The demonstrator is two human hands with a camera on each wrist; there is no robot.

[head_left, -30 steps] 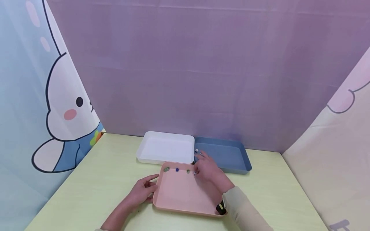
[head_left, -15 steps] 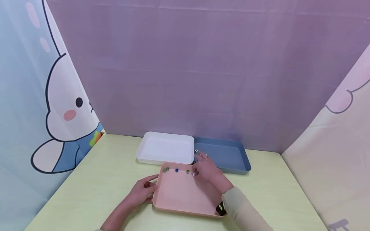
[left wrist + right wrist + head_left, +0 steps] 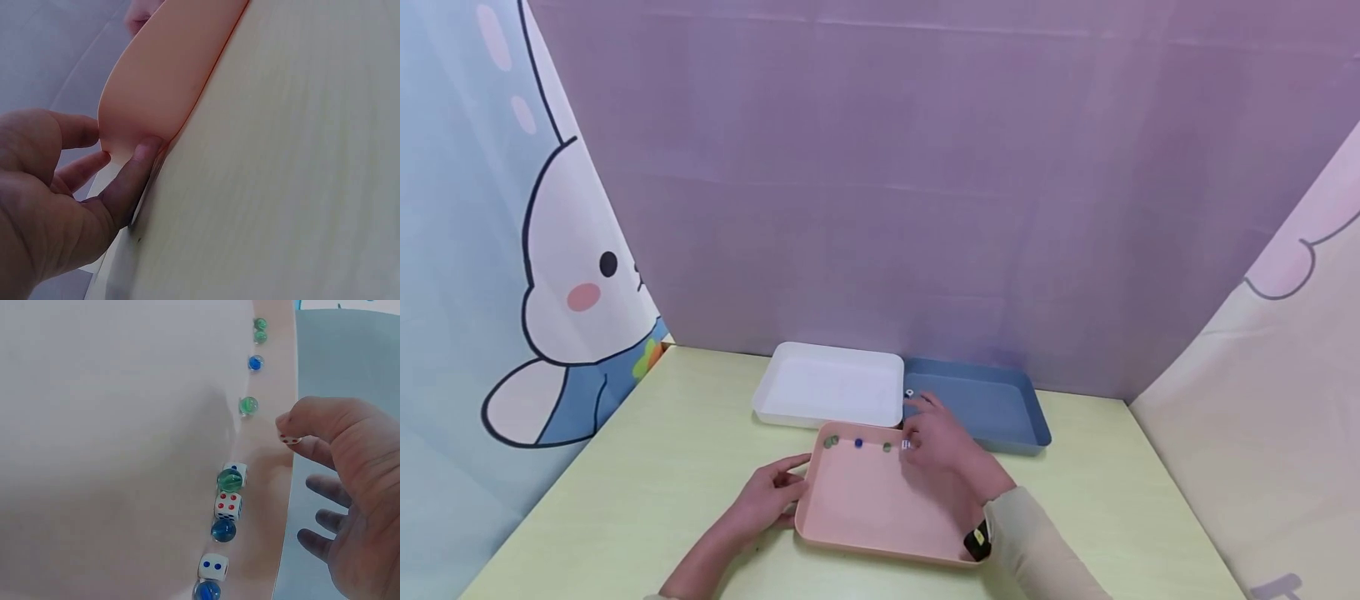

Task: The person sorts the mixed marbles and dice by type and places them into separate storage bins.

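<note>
My right hand [image 3: 936, 435] is over the far rim of a pink tray [image 3: 880, 508]. In the right wrist view its thumb and index finger pinch a white die [image 3: 289, 439] with red pips, held beside the tray wall; the other fingers are spread apart. Along that wall inside the tray lie green marbles [image 3: 249, 405], blue marbles [image 3: 223, 530] and more dice [image 3: 228, 505]. My left hand [image 3: 767, 498] touches the tray's left side from outside. In the left wrist view its thumb and fingertips press against the tray's outer wall.
A white tray [image 3: 835, 385] stands behind the pink one. To its right is a blue tray [image 3: 985, 408] with a small black-and-white die [image 3: 909, 392] at its left end. A purple curtain [image 3: 880, 183] rises behind the pale table [image 3: 700, 417].
The right hand has shifted slightly at the far rim of the pink tray. The left hand and the trays stay in place.
</note>
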